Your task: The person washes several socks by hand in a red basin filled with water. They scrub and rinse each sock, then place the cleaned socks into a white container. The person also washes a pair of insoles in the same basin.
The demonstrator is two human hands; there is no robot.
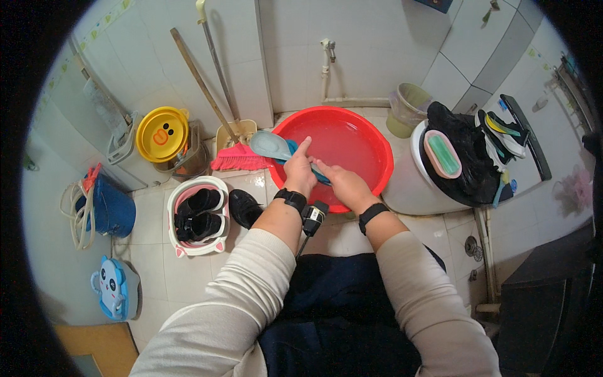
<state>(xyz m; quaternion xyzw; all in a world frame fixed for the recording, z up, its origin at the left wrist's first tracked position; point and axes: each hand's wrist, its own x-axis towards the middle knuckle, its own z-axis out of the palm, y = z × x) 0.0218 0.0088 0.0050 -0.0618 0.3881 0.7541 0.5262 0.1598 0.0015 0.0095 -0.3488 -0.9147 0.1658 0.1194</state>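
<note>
My left hand [300, 170] holds a grey-blue insole-shaped piece [269, 144], its rounded end jutting out to the left over the rim of a red plastic basin [387, 162]. Darker teal material shows behind my left fingers. My right hand [346, 184] meets the left one, its fingers straight and close together against the teal end. Its palm side is hidden, so I cannot tell whether it grips. Cloudy water [344, 141] fills the basin below both hands. Black straps circle both wrists, and a small black device [314, 217] hangs between the forearms.
Left of the basin are a pink broom [240, 158], a black shoe [244, 208] and a white-and-pink tub [175, 235] holding black shoes. To the right, a toilet's closed lid [487, 200] bears dark cloth, footwear and a soap dish [442, 154]. A waste bin [400, 123] stands behind.
</note>
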